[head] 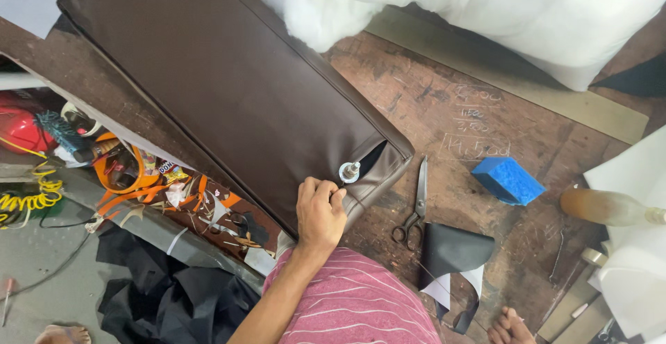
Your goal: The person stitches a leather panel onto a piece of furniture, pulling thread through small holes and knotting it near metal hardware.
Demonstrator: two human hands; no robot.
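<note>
- 1 hand [320, 212] is showing, and it is reaching up from the bottom of the view. I cannot tell if it is the left or the right one.
- Its fingers [326, 190] are curling shut and gripping the near edge of a big brown cushion [222, 87].
- The other hand is not showing at all.
- The brown cushion is lying flat on a worn wooden table [444, 115]. It is stretching from the top left down to the middle.
- A small round metal thing [349, 172] is sitting on the cushion's corner, just beside the fingertips.
- Next to it, the cushion's end is gaping open, and a dark slot [374, 155] is showing there.
- A pair of scissors [414, 209] is lying on the table, just to the right of the cushion corner.
- A dark piece of cover stuff [452, 250] with a white underside is lying near the scissor handles.
- A blue sponge block [508, 179] is sitting farther right, well apart from the hand.
- A brown bottle [607, 207] is lying on its side at the right edge.
- White fluffy stuffing [312, 4] is touching the cushion's far side, and a big clear bag [527, 4] of it is lying at the top right.
- Orange straps [132, 195] and scraps are piling up on the left, below the table.
</note>
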